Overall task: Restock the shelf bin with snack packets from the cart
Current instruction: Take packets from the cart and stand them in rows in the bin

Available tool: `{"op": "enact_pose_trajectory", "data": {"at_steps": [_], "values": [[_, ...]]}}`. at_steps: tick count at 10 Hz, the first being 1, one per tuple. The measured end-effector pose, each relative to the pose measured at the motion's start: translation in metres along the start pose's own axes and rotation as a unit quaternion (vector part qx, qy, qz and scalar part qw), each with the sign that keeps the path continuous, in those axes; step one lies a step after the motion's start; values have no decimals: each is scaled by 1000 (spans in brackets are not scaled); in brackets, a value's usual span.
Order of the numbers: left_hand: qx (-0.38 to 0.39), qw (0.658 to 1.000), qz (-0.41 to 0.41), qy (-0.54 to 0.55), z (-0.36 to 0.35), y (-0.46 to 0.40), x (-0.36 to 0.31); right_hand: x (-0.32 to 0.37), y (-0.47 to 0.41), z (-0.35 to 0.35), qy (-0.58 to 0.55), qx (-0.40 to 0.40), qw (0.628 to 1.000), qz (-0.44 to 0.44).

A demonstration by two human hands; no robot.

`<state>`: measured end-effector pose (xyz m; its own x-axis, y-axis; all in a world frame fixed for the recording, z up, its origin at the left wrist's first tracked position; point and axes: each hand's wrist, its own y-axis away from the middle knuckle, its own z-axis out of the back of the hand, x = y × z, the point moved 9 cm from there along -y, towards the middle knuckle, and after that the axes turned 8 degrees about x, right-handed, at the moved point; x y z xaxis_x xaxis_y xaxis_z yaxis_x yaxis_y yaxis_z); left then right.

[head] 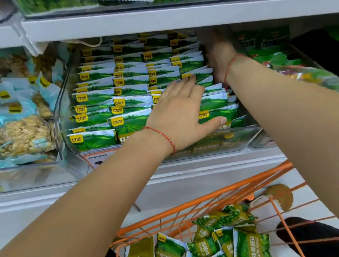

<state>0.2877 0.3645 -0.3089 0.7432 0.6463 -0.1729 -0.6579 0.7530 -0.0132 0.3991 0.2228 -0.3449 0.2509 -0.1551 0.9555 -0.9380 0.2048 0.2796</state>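
shelf bin (63, 113), clear-walled, at centre, filled with upright rows of green snack packets (127, 86). left hand (180, 113) lies flat on the packets, fingers straight and spread toward 1 o'clock. right hand (219, 59), at 1 o'clock, reaches into the bin's right edge; blurred, so its finger state cannot be told. orange cart (208, 201) at 6 o'clock holds more loose packets.
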Motion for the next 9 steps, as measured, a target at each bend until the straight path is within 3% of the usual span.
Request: {"op": "enact_pose_trajectory", "data": {"at_steps": [2,3,4,5,6,7,8,9], "values": [[-13,1000,-11,8,2,-2,0,9,-3,-11,93,-35,995,-9],[-11,1000,-8,5,2,-1,0,9,1,-13,108,-16,994,-18],[-3,1000,-11,2,2,-1,-1,10,8,-10,107,-1,994,4],[13,1000,-8,-11,0,-1,-1,10,20,1,71,-34,997,26],[20,996,3,-88,3,1,-5,15,36,-6,76,-22,996,32],[13,983,18,-181,11,3,-13,21,56,-1,194,-38,980,18],[19,985,24,-170,19,12,-16,31,91,9,337,-73,939,-5],[-18,995,5,-100,33,40,-29,39,148,-3,606,-39,793,40]]}}
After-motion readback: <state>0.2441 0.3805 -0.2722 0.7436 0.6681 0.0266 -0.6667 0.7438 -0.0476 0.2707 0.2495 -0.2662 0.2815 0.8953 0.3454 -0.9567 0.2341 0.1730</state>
